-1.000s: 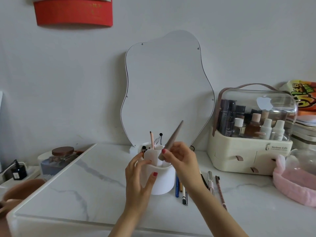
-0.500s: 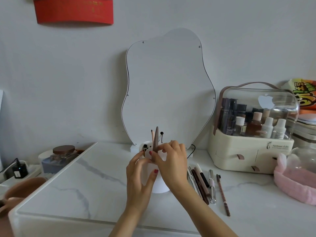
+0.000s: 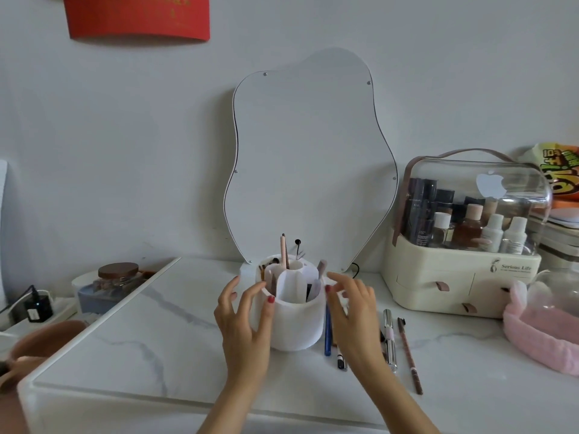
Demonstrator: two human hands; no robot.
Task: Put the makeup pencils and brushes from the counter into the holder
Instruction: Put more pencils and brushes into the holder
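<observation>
Far left, off the counter (image 3: 131, 346): a black charger (image 3: 36, 308) on a white strip, then a glass jar (image 3: 117, 277) with a brown lid. High on the wall, a red banner (image 3: 138, 17).

Left hand (image 3: 242, 324) curled around the left wall of the holder (image 3: 296, 324), thumb with red nail pressed to the front rim, other fingers spread and partly lifted off the side.

White, round, divided into compartments, upright mid-counter in front of the wavy mirror (image 3: 310, 158). Already inside: a pink pencil (image 3: 284, 250) standing tallest in a rear compartment, a thin black-tipped tool (image 3: 298, 244) just beside it, a brown brush handle low in the left front compartment, a pale brush end (image 3: 322, 267) poking up at the right.

Right hand (image 3: 354, 311) released, fingers loosely fanned just beside the right rim of the holder, grasping nothing; contact with the rim not clear.

Lying on the counter beneath and right of that hand: a blue pencil (image 3: 327, 332) against the holder's base, a black-and-white pen (image 3: 341, 360), a silver tube (image 3: 389, 336), a long brown pencil (image 3: 409, 355) furthest right. More partly hidden under the wrist.

Further right: a cream organiser (image 3: 463, 270) with clear domed lid and bottles inside, then a pink fluffy headband (image 3: 545, 333) at the edge.
</observation>
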